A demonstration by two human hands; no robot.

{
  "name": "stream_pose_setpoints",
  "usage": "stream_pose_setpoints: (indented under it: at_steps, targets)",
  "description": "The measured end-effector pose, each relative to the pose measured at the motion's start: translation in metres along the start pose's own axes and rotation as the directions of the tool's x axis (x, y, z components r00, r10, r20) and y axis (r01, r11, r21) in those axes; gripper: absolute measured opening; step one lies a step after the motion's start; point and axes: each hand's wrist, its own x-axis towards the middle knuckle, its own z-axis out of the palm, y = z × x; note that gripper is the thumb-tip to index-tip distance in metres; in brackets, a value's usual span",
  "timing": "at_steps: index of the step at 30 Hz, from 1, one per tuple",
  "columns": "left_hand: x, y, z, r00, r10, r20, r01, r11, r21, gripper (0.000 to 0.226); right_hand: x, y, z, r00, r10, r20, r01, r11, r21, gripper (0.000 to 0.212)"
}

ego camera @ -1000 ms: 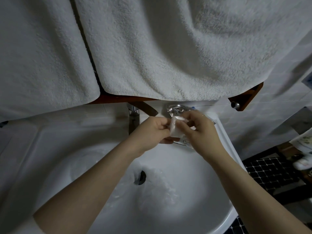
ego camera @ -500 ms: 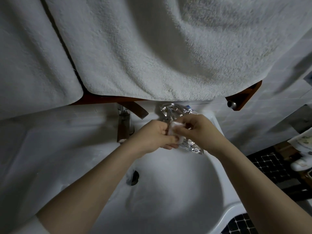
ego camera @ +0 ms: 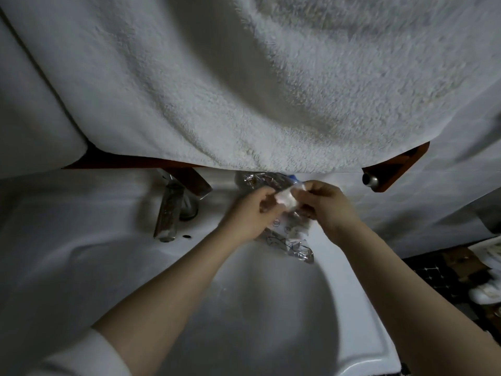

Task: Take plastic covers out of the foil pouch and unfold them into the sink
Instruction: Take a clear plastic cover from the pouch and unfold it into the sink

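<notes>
Though blurred, folded plastic cover [ego camera: 286, 198] in both hands' pinching grip, foil pouch [ego camera: 287, 240] half hidden beneath.

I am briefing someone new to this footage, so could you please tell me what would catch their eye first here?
Most striking is the big white towel draped across the whole upper half, over a wooden shelf. Just below it, the left hand and right hand pinch a small folded plastic cover between them, above the crinkled foil pouch at the back rim of the white sink. The faucet stands left of the hands.
</notes>
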Motion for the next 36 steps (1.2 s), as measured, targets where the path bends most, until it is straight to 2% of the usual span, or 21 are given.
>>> stream_pose_setpoints:
  at_steps: [2,4,7,8,10,12,14,16,18,19,21,23,25,27,30,31,32,33,34,35,36]
  targets:
    - [0.018,-0.002,0.002,0.998,-0.042,-0.043,0.045,0.996,0.079,0.031,0.015,-0.002,-0.009,0.977,-0.082,-0.197,0.066,0.994,-0.088,0.01]
    - [0.036,-0.004,0.005,0.995,-0.054,-0.083,0.077,0.951,0.3,0.027,0.031,-0.003,-0.017,0.947,-0.115,-0.3,0.076,0.987,-0.139,0.016]
    - [0.055,-0.001,0.009,0.989,-0.083,-0.122,0.136,0.834,0.534,0.022,0.046,-0.003,-0.02,0.949,-0.12,-0.292,0.069,0.982,-0.178,0.044]
    - [0.062,0.0,0.01,0.989,-0.106,-0.101,0.145,0.795,0.589,0.025,0.054,0.001,-0.022,0.951,-0.116,-0.287,0.061,0.979,-0.193,0.045]
    - [0.073,0.001,0.011,0.983,-0.176,-0.053,0.167,0.731,0.661,0.03,0.064,0.003,-0.02,0.955,-0.071,-0.286,0.014,0.98,-0.198,0.032]
    - [0.081,-0.001,0.01,0.964,-0.266,0.0,0.199,0.719,0.666,0.035,0.075,0.009,-0.023,0.965,-0.051,-0.258,-0.041,0.939,-0.343,0.005]
    - [0.086,-0.002,0.009,0.941,-0.33,0.068,0.213,0.739,0.639,0.038,0.082,0.01,-0.022,0.972,0.019,-0.234,-0.142,0.841,-0.523,0.024]
    - [0.085,0.001,0.006,0.943,-0.326,0.072,0.204,0.733,0.649,0.041,0.084,0.01,-0.018,0.976,0.061,-0.207,-0.174,0.788,-0.59,0.025]
    - [0.077,0.004,0.004,0.971,-0.24,0.001,0.181,0.734,0.654,0.044,0.087,0.01,-0.017,0.98,0.161,-0.113,-0.197,0.791,-0.579,0.013]
    - [0.071,0.003,0.003,0.987,-0.163,-0.018,0.132,0.726,0.675,0.044,0.086,0.01,-0.018,0.981,0.182,-0.068,-0.191,0.831,-0.522,0.013]
    - [0.063,-0.001,0.0,0.997,-0.024,-0.072,0.067,0.735,0.675,0.04,0.085,0.009,-0.021,0.943,0.288,0.164,-0.159,0.827,-0.539,0.031]
    - [0.055,0.0,-0.004,0.985,0.112,-0.134,-0.005,0.786,0.618,0.034,0.082,0.006,-0.021,0.888,0.331,0.32,-0.07,0.784,-0.617,0.045]
    - [0.049,0.004,-0.005,0.972,0.175,-0.154,-0.053,0.808,0.586,0.032,0.072,-0.001,-0.011,0.85,0.366,0.379,-0.12,0.835,-0.537,0.031]
    - [0.044,0.006,-0.006,0.95,0.258,-0.177,-0.102,0.791,0.604,0.028,0.063,-0.004,-0.001,0.837,0.33,0.437,-0.137,0.899,-0.417,0.025]
    - [0.035,0.008,-0.013,0.956,0.222,-0.193,-0.051,0.772,0.634,0.027,0.043,-0.014,0.012,0.793,0.323,0.517,-0.255,0.946,-0.2,0.034]
    - [0.035,0.007,-0.014,0.966,0.179,-0.185,-0.019,0.767,0.641,0.027,0.034,-0.021,0.014,0.804,0.311,0.508,-0.198,0.944,-0.264,0.034]
    - [0.033,0.005,-0.016,0.97,0.153,-0.187,0.003,0.767,0.642,0.027,0.028,-0.024,0.016,0.817,0.287,0.5,-0.047,0.898,-0.438,0.033]
    - [0.031,0.005,-0.017,0.97,0.142,-0.196,0.018,0.765,0.644,0.027,0.022,-0.027,0.017,0.83,0.257,0.495,0.132,0.772,-0.622,0.03]
    - [0.028,0.004,-0.018,0.969,0.138,-0.207,0.028,0.766,0.642,0.027,0.02,-0.027,0.017,0.848,0.197,0.491,0.295,0.594,-0.748,0.027]
    - [0.026,0.006,-0.018,0.966,0.14,-0.216,0.031,0.77,0.637,0.027,0.017,-0.027,0.017,0.86,0.125,0.494,0.404,0.423,-0.811,0.027]
    - [0.024,0.007,-0.018,0.965,0.137,-0.222,0.034,0.777,0.629,0.026,0.017,-0.024,0.015,0.872,0.044,0.487,0.444,0.348,-0.826,0.025]
